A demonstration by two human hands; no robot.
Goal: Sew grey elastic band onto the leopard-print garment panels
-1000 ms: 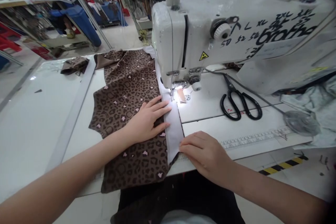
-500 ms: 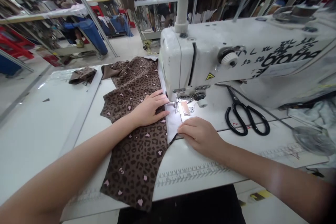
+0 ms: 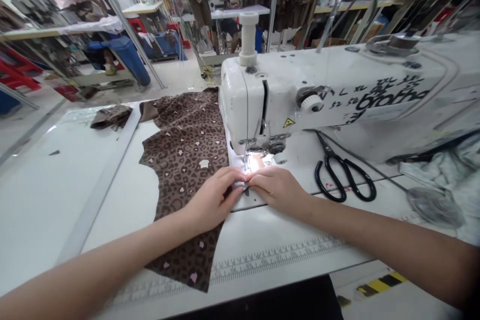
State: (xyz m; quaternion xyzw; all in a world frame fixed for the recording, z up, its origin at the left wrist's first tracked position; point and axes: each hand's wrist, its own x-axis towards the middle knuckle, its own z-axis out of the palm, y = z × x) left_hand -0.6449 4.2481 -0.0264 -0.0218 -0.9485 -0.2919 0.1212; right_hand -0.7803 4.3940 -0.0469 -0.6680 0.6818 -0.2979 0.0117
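Brown leopard-print fabric (image 3: 183, 155) with small pink and white patches lies left of the white sewing machine (image 3: 277, 80), a white strip along its right edge. My left hand (image 3: 215, 197) pinches the edge of the cloth just in front of the lit presser foot (image 3: 246, 159). Right beside it, fingertips nearly touching, my right hand (image 3: 275, 187) is closed on the same edge. The fingers hide most of the strip between them.
Black-handled scissors (image 3: 345, 175) lie right of the needle area. A crumpled brown scrap (image 3: 111, 116) is at the table's back left. Pale cloth (image 3: 442, 170) is heaped at the right. People sit at other machines behind.
My left hand has moved off the flat cloth toward my right hand and closed on the edge. The fabric's near part has shifted slightly, and the camera view has moved.
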